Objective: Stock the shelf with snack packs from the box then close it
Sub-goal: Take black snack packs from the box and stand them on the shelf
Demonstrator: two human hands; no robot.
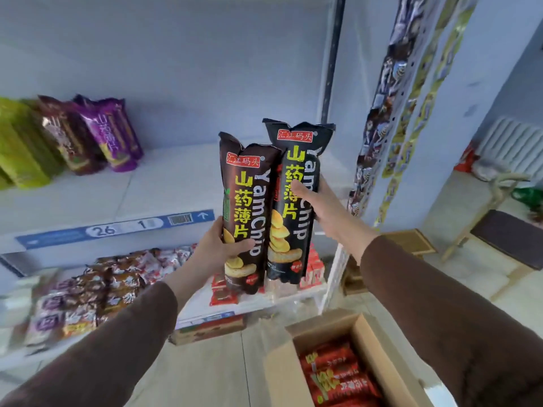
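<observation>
Head view shows two tall yam chip packs held up side by side in front of the white shelf (164, 183), each with its long axis upright and its crimped top pointing up, printed faces toward the camera. The brown pack (245, 212) is gripped low on its left edge by the left hand (219, 248), thumb across the front and fingers curled behind it. The black pack (293, 201) stands just to the right of the brown pack, touching it and raised a little higher; the right hand (318, 205) clamps it around the middle, thumb on the front, fingers wrapped round its right side. Both packs rise above the hands and also hang below them. Both arms wear brown sleeves.

On the shelf, well to the left of the brown pack, lean purple packs (114, 133), dark brown ones, and green packs (20, 145). A blue label strip (117, 229) runs along the shelf's front edge. Below and to the right of the held packs, the open cardboard box (370, 342) sits on the floor with red packs (338, 374) lying inside.
</observation>
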